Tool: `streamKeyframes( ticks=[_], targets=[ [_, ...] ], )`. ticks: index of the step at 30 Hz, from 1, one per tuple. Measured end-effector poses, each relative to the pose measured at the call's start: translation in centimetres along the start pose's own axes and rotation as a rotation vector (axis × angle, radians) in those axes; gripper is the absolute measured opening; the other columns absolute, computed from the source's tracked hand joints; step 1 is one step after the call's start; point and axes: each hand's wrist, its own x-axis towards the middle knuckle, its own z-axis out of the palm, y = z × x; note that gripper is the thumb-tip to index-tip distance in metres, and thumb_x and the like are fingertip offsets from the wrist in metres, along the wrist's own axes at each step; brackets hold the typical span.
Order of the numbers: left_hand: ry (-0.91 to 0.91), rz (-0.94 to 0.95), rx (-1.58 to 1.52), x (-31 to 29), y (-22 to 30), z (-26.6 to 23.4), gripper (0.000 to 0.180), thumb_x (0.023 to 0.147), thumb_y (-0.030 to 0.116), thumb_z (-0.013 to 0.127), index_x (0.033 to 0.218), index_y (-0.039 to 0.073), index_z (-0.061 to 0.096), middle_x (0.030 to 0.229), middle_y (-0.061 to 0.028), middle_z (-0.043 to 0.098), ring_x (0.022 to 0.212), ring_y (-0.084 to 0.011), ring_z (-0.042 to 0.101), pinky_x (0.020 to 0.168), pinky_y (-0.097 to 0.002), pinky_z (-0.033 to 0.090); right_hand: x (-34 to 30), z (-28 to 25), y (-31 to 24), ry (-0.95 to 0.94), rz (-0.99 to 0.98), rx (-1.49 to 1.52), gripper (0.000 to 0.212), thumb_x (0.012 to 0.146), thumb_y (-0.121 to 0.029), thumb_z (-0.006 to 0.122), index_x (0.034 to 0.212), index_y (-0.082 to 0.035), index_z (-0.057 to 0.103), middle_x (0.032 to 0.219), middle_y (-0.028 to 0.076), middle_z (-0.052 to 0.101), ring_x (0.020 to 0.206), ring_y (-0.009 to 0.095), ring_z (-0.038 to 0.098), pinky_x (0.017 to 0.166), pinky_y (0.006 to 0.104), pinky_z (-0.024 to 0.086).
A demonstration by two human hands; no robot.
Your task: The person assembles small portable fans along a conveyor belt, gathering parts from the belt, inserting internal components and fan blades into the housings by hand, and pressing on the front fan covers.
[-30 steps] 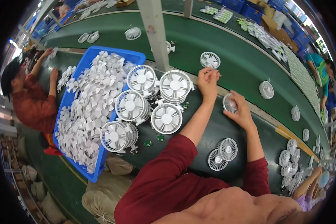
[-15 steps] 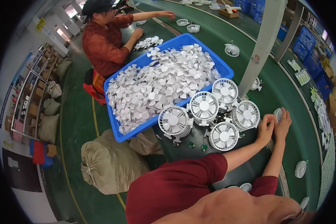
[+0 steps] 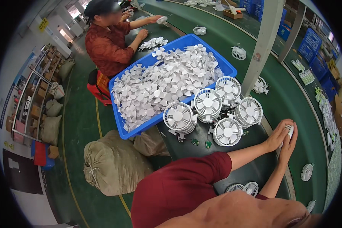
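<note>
left hand [image 3: 276, 137] and right hand [image 3: 289, 146] moved back a bit, fingers [image 3: 287, 123] holding a white part [image 3: 290, 130] past the counter [image 3: 250, 173] edge; green belt [image 3: 311, 142] has room rightward, fan stacks [image 3: 249, 111] and pole [image 3: 259, 53] stand left.

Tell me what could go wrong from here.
The white part between the left hand and right hand might slip onto the green belt. The maroon sleeve could brush the loose green circuit boards. The stacked white fans, close together, may topple if bumped.
</note>
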Motion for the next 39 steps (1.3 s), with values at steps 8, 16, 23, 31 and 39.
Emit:
streamKeyframes(
  ticks=[8, 16, 23, 31, 39],
  targets=[
    [0.03, 0.134, 0.211, -0.3, 4.3, 1.9, 0.029, 0.091, 0.016, 0.044, 0.118, 0.004, 0.047, 0.127, -0.0172, 0.044, 0.12, -0.0344, 0.043, 0.106, -0.0421, 0.028, -1.4, -0.4, -1.3, 0.049, 0.031, -0.112, 0.058, 0.101, -0.042, 0.032, 0.142, -0.001, 0.034, 0.144, 0.015, 0.039, 0.128, 0.025, 0.043, 0.104, 0.0351, 0.035],
    [-0.208, 0.412, 0.558, 0.0, 5.7, 1.0, 0.043, 0.083, 0.022, 0.052, 0.123, 0.008, 0.046, 0.131, -0.0157, 0.045, 0.127, -0.0396, 0.038, 0.109, -0.055, 0.023, -1.1, -2.2, -2.5, 0.068, 0.549, 1.058, 0.059, 0.1, -0.048, 0.034, 0.137, -0.002, 0.04, 0.137, 0.011, 0.047, 0.121, 0.022, 0.05, 0.101, 0.0346, 0.041],
    [0.0, 0.086, 0.365, -0.9, 3.2, 3.0, 0.055, 0.097, 0.035, 0.042, 0.143, 0.008, 0.029, 0.143, -0.0162, 0.037, 0.132, -0.0363, 0.036, 0.111, -0.0486, 0.023, -0.5, -3.7, -2.2, -0.002, 0.331, 0.612, 0.053, 0.1, -0.039, 0.04, 0.137, 0.0, 0.042, 0.131, 0.013, 0.052, 0.119, 0.022, 0.051, 0.098, 0.0345, 0.042],
    [-0.015, -0.345, -0.309, -0.2, 2.7, 3.0, 0.049, 0.104, 0.037, 0.027, 0.141, 0.005, 0.029, 0.135, -0.0104, 0.041, 0.125, -0.0192, 0.041, 0.105, -0.0312, 0.031, -0.8, -1.5, -3.2, 0.036, -0.154, -0.053, 0.073, 0.094, -0.056, 0.038, 0.14, 0.002, 0.037, 0.142, 0.017, 0.042, 0.13, 0.027, 0.042, 0.107, 0.0372, 0.031],
    [-0.05, -0.074, -0.085, -0.2, 4.0, 2.4, 0.05, 0.103, 0.029, 0.029, 0.143, 0.001, 0.023, 0.143, -0.0152, 0.032, 0.132, -0.0247, 0.034, 0.108, -0.0332, 0.025, -0.8, -2.0, -4.4, 0.034, 0.016, 0.111, 0.067, 0.096, -0.05, 0.036, 0.141, 0.0, 0.037, 0.142, 0.015, 0.042, 0.127, 0.026, 0.044, 0.104, 0.0361, 0.034]
  ],
)
